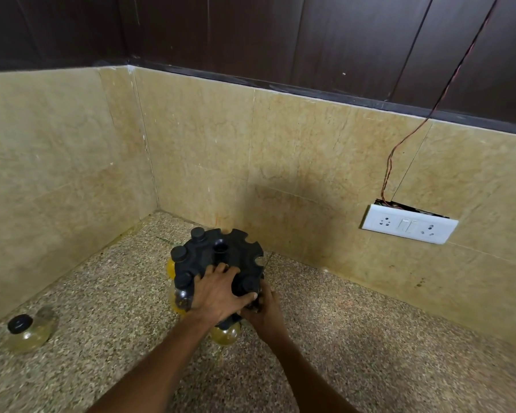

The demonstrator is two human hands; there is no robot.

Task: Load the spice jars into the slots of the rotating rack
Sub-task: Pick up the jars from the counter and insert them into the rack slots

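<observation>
Here the left hand (215,290) lies flat on top of the black rack (221,263), fingers spread and gripping nothing, most likely to steady it or stop it turning. Just under the left thumb, the right hand (264,308) is curled around a jar (249,286) at the rack's near edge, seemingly guiding it into a slot; how tightly the fingers close is hidden. Beyond the left fingertips, two capped jars (179,254) already sit in slots on the rack's left side, and open notches show along its far rim. One loose jar (27,332) stands on the counter (370,338), well off to the left of both hands, waiting its turn.
</observation>
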